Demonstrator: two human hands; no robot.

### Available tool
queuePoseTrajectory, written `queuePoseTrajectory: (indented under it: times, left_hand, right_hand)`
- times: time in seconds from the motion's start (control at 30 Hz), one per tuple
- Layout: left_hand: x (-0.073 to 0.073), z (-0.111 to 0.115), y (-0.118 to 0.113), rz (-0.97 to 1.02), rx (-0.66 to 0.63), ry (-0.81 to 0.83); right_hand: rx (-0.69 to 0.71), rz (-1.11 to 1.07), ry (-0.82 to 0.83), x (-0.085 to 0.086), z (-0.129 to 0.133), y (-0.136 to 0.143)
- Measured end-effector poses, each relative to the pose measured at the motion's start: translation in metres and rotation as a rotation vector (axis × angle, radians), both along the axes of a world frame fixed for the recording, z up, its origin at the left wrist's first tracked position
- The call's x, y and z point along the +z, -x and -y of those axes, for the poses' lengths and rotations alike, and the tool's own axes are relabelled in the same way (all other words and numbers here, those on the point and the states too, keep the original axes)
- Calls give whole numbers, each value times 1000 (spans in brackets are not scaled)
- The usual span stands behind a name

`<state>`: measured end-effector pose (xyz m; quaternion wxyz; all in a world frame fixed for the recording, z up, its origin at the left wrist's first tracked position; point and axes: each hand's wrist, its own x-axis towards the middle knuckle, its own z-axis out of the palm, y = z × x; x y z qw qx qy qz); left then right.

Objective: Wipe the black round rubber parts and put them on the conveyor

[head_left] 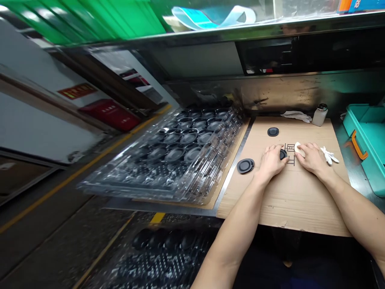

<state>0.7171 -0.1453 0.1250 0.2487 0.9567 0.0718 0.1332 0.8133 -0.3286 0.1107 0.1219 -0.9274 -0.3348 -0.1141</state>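
Note:
My left hand [273,160] rests on the cardboard sheet [288,204], its fingers closed round a round black part [282,154]. Just to the right, my right hand [313,157] pinches a small white pad [298,149] near the printed characters. Another black part [245,165] lies on the cardboard left of my left hand, and one more [273,131] lies farther back. A white glove [329,155] sits beside my right hand, partly hidden by it.
Stacked clear trays [168,160] of black round parts stand to the left. A small bottle [319,114] and a white cloth [296,116] are at the back. On the right is a teal bin [368,148] with an orange handle. A shelf edge runs above.

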Motion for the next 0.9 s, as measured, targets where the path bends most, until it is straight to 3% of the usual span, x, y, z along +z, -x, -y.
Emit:
queuePoseTrajectory:
  times: [0.1, 0.27, 0.4, 0.6, 0.73, 0.83, 0.9]
  left_hand:
    - [13, -20, 32, 88, -17, -33]
    - [24, -83, 92, 5, 150, -68]
    - [15, -113, 95, -206, 111, 22]
    - [4, -109, 66, -238, -59, -57]
    - [1, -106, 68, -285, -136, -137]
    - [6, -101, 71, -336, -159, -216]
    - [16, -88, 65, -295, -146, -299]
  right_hand:
    - [-6, -4, -9, -1, -1, 0]
    - [-8, -25, 2, -1, -3, 2]
    - [-18, -31, 28, 0, -3, 2]
    - [-19, -43, 55, 0, -3, 0]
    - [-16, -85, 77, 3, -4, 5]
    - [-7, -127, 58, 5, -5, 9]
    - [-4, -151, 35, 5, -6, 12]
